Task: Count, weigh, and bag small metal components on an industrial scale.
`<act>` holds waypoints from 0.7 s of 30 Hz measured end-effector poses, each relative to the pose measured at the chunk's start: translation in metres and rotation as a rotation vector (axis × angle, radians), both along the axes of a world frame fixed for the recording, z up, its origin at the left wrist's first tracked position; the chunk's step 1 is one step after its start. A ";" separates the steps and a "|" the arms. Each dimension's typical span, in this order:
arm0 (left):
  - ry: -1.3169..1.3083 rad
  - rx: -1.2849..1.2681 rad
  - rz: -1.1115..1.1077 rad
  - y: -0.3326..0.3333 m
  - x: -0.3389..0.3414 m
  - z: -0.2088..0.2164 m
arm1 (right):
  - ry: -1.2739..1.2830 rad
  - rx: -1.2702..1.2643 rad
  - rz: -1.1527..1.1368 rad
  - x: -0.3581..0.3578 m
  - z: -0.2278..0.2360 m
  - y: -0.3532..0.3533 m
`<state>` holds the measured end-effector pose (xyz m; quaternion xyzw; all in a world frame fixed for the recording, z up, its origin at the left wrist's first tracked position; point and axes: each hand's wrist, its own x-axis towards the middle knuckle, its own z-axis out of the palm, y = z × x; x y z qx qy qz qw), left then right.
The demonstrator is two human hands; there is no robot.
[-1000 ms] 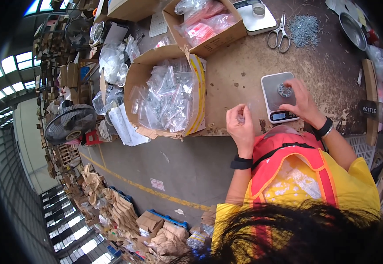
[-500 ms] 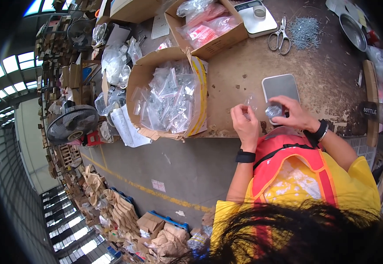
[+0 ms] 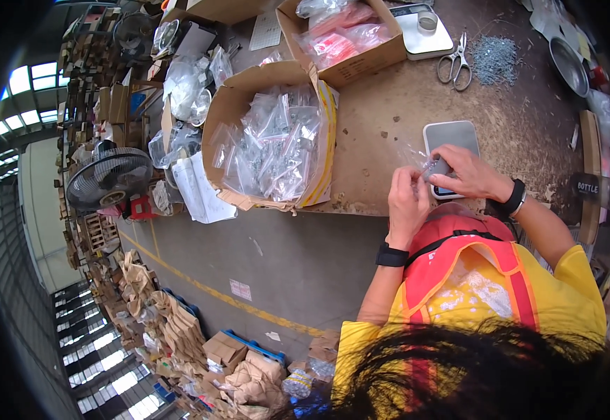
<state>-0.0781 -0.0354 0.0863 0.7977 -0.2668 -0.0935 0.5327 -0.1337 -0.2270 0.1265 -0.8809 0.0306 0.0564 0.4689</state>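
My left hand (image 3: 407, 199) pinches a small clear plastic bag (image 3: 412, 157) near the table's front edge. Close beside it, my right hand (image 3: 469, 173) grips a small round grey cup (image 3: 438, 169), tilted with its mouth toward the bag. Small metal pieces seem to show at the cup's mouth, partly hidden by my fingers. Just beyond that hand lies a small digital scale (image 3: 453, 134) with a grey plate. A heap of small grey screws or nails (image 3: 495, 61) rests farther back, with scissors (image 3: 457, 68) to its left.
Left of my hands stands an open carton (image 3: 327, 143) full of clear bags (image 3: 277, 143) of small metal parts. Behind it another carton (image 3: 369, 61) holds red and clear bags. A white scale (image 3: 422, 36) bears a round cup. At right are a metal bowl (image 3: 569, 66) and a wooden bar (image 3: 589, 175).
My right hand has tipped the cup leftward, toward the bag. My left hand has moved right, so both hands are now almost touching. The view has shifted slightly.
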 end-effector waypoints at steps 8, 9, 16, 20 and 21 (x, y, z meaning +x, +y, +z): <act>0.105 -0.009 -0.058 0.002 0.003 -0.022 | 0.135 -0.351 0.181 0.047 0.009 -0.001; 0.107 -0.007 -0.061 0.000 0.004 -0.023 | 0.135 -0.368 0.181 0.051 0.008 -0.003; 0.654 -0.242 0.005 0.005 0.025 -0.053 | 0.187 -0.269 -0.061 0.028 -0.034 -0.094; 0.675 -0.191 0.069 0.017 0.033 -0.057 | 0.145 -0.316 -0.427 -0.030 -0.068 -0.191; 0.664 -0.182 0.071 0.017 0.033 -0.052 | 0.159 -0.438 -0.508 -0.052 -0.102 -0.223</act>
